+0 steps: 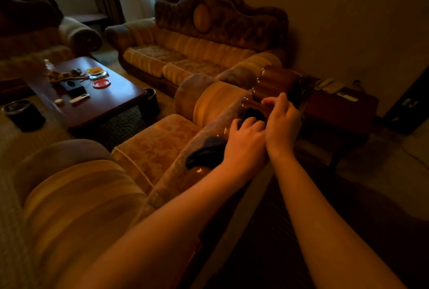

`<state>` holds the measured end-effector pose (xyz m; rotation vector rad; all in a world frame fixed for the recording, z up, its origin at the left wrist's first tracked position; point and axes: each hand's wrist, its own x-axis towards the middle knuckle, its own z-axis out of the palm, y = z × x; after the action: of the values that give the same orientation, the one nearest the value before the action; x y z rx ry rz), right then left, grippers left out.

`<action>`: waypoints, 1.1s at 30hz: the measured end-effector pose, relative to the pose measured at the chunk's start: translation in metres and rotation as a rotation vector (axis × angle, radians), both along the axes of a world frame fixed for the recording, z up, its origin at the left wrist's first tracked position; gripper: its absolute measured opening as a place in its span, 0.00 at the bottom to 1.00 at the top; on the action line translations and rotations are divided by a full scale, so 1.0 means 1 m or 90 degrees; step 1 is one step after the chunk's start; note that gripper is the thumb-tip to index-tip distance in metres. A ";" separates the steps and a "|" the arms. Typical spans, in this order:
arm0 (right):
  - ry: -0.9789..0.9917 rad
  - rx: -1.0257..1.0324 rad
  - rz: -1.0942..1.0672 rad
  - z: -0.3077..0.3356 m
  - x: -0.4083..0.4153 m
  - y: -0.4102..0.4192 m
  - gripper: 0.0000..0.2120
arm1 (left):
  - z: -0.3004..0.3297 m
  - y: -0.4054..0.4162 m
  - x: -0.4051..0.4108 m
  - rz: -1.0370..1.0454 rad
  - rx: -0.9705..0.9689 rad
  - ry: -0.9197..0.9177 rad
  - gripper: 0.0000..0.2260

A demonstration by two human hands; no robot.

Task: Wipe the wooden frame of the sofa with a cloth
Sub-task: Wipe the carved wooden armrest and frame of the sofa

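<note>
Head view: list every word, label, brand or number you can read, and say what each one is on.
No text can be read.
White strip on the side table: may carry print, too blurred.
White item on the coffee table: no marks legible.
Bottle: label too dim and small.

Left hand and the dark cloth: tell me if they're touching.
Touching. The head view shows the left hand lying on top of the dark cloth on the sofa's wooden frame, the cloth bunching out from under the palm with no gap between them.
</note>
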<state>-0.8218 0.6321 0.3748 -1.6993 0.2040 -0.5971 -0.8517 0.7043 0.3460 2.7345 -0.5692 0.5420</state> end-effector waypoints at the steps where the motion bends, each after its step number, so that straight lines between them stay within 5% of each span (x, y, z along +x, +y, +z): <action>1: 0.005 0.005 -0.012 0.000 0.000 -0.003 0.21 | 0.005 0.001 0.006 -0.036 0.028 0.016 0.15; 4: 0.021 0.021 -0.063 0.001 0.000 -0.024 0.21 | 0.013 0.030 0.032 -0.096 0.008 0.065 0.17; 8: 0.029 0.045 -0.107 -0.005 -0.010 -0.039 0.21 | 0.017 0.057 0.051 -0.021 -0.130 0.139 0.17; 12: 0.020 0.065 -0.082 -0.007 -0.009 -0.018 0.19 | 0.007 0.022 0.030 -0.092 0.044 0.029 0.14; 16: -0.021 0.048 -0.055 -0.001 -0.007 -0.005 0.19 | 0.009 0.026 0.038 -0.137 0.048 0.008 0.16; 18: -0.016 0.035 -0.063 -0.001 -0.011 -0.013 0.19 | 0.009 0.041 0.047 -0.128 -0.026 0.034 0.16; 22: 0.015 0.041 -0.065 -0.011 -0.026 -0.022 0.20 | 0.000 0.069 0.057 -0.071 -0.439 0.262 0.15; 30: 0.047 -0.027 0.036 -0.023 -0.050 0.032 0.21 | -0.035 0.104 0.007 0.004 -0.655 0.427 0.10; 33: 0.021 -0.030 0.036 -0.026 -0.062 0.054 0.19 | -0.038 0.120 -0.014 0.054 -0.638 0.460 0.11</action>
<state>-0.8839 0.6864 0.3488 -1.7557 0.1656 -0.5365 -0.8659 0.8245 0.3078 1.7807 0.0352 -0.1597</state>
